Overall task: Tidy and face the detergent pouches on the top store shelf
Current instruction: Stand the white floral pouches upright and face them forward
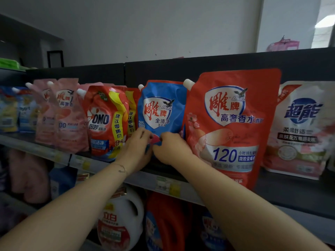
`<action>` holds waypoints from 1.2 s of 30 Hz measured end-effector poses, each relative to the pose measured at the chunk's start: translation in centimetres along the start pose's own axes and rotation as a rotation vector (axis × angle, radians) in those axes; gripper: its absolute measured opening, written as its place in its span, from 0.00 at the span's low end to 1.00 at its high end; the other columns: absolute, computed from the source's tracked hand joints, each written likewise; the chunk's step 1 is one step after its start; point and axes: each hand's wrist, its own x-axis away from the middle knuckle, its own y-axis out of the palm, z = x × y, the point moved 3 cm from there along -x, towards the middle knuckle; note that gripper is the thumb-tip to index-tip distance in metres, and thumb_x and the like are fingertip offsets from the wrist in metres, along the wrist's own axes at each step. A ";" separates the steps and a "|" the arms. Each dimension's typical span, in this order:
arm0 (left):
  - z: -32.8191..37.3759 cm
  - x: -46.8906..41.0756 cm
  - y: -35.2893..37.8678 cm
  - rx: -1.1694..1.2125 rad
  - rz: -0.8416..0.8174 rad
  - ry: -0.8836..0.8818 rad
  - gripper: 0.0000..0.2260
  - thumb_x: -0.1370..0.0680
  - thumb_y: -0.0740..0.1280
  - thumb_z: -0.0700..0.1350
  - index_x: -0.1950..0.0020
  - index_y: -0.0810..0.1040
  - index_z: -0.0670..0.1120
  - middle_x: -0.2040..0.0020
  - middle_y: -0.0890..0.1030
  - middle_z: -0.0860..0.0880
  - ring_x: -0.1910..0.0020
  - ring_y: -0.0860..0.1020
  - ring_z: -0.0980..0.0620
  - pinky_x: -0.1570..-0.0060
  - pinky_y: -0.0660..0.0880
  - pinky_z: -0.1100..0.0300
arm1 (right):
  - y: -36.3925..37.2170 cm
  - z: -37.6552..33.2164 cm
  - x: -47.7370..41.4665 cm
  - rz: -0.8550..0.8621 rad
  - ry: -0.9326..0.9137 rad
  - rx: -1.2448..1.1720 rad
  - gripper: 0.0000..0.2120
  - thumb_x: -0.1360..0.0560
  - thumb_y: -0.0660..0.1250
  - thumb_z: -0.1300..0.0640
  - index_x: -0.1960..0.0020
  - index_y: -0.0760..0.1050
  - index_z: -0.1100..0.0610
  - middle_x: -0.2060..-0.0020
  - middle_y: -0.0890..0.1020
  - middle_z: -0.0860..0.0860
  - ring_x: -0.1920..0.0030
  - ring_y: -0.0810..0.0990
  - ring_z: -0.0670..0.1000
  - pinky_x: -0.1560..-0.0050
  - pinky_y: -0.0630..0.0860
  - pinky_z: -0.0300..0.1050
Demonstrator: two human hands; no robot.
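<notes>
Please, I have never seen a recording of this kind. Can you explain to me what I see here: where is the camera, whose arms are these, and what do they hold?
There is no machine here: a person works with two bare hands. The single picture comes from a camera worn on the person's head, so the arms reach in from below. In front is the top shelf of a store, with detergent pouches standing in a row: pink pouches, a red OMO pouch, a blue pouch, a large red pouch and a white pouch. The left hand and the right hand both grip the blue pouch at its lower part, side by side. On the shelf below stand jugs, partly hidden.
</notes>
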 end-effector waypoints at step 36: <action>-21.7 0.4 -5.3 0.063 0.133 0.044 0.25 0.21 0.53 0.55 0.25 0.55 0.51 0.37 0.66 0.43 0.56 0.77 0.44 0.62 0.76 0.52 | 13.7 -15.7 -10.0 0.630 -0.365 0.508 0.26 0.19 0.43 0.43 0.23 0.52 0.50 0.23 0.56 0.56 0.23 0.47 0.53 0.28 0.44 0.56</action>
